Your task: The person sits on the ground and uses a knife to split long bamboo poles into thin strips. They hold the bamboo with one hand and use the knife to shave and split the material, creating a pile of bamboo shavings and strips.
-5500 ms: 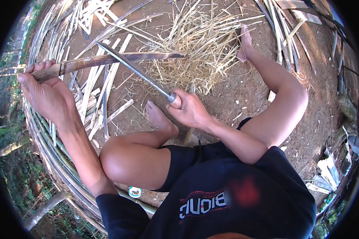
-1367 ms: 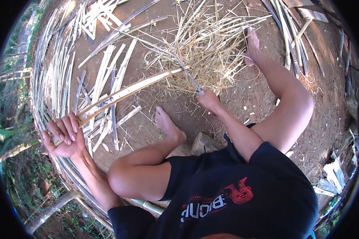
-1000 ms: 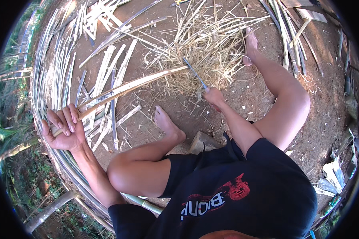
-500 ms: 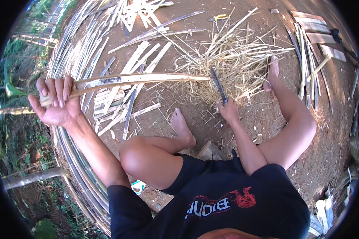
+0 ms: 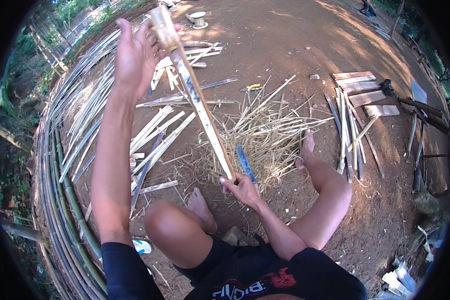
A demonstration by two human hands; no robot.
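Observation:
A long split bamboo strip [image 5: 197, 107] slants across the middle, pale with dark patches on its inner face. My right hand [image 5: 242, 190] is closed on its lower end, thumb along the strip. Beside that hand shows a knife [image 5: 245, 162] with a dark, wide blade; whether my fingers also keep hold of its handle is hidden. My left hand [image 5: 135, 62] is up by the strip's far end, thumb and fingers apart, with some fingertips passing behind the bamboo. Below the blade spreads a heap of thin bamboo shavings [image 5: 280, 130], between my bare feet.
Split bamboo slats [image 5: 157, 132] lie left of the heap, with long green poles [image 5: 67, 185] along the left edge. More slats [image 5: 352, 130] and short boards [image 5: 365, 97] are at the right. A yellow-handled tool [image 5: 252, 87] and a white spool [image 5: 199, 20] lie farther off.
The bamboo strip has swung from lying crosswise to pointing away from me. My right hand has taken its near end. My left hand has moved forward and loosened its grip. The view has shifted.

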